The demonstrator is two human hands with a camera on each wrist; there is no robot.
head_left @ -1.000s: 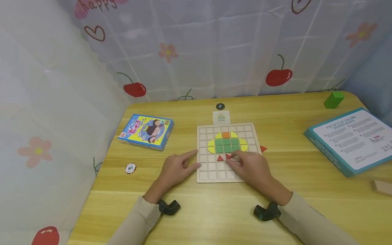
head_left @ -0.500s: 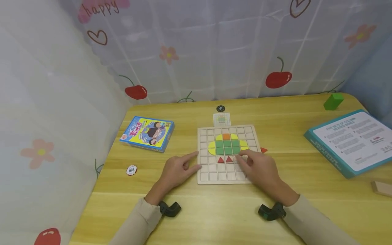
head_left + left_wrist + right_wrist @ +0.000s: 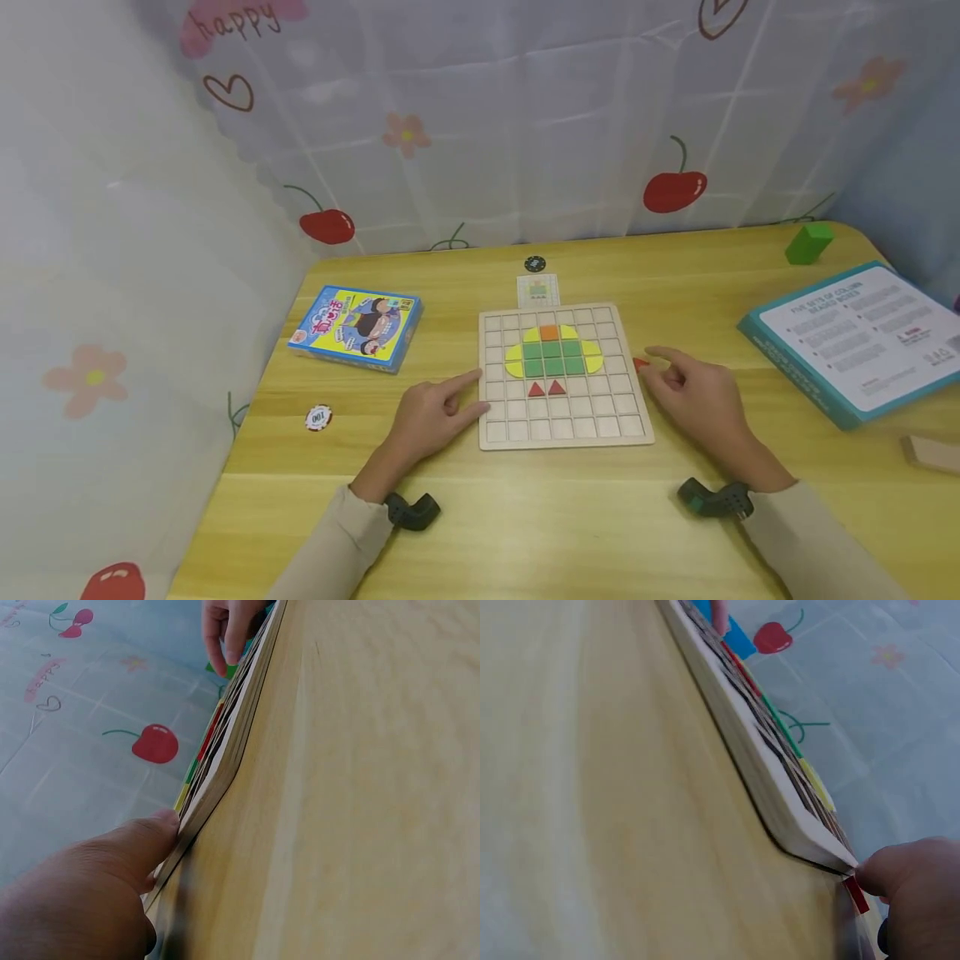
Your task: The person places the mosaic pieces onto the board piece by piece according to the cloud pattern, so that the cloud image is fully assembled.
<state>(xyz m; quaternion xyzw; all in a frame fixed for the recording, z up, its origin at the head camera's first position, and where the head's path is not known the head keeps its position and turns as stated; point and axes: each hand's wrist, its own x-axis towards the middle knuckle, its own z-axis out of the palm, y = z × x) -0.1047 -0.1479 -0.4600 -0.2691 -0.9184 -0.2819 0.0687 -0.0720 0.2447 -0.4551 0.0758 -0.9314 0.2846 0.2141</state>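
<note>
A square wooden grid board [image 3: 517, 429] lies on the table with green squares [image 3: 552, 358], one orange square [image 3: 549, 333] and yellow rounded pieces [image 3: 592, 364] on it. Two red triangles [image 3: 556, 387] sit side by side in the row below the green squares. My left hand [image 3: 429, 421] touches the board's left edge with thumb and index finger. Just off the right edge, my right hand [image 3: 697, 400] reaches to another red triangle [image 3: 640, 364] on the table, thumb and index finger spread beside it. In the right wrist view, the thumb is close against this red triangle [image 3: 856, 894].
Behind the board lie a pattern card [image 3: 537, 291] and a black chip [image 3: 535, 263]. To the left are a blue-yellow box [image 3: 360, 325] and a white chip [image 3: 318, 417]. A teal box [image 3: 855, 342], a green block [image 3: 809, 243] and a wooden block [image 3: 932, 454] are at right.
My right hand has let go of the second red triangle in its cell and moved right, off the board, to the loose red triangle. The left hand stays at the board's edge.
</note>
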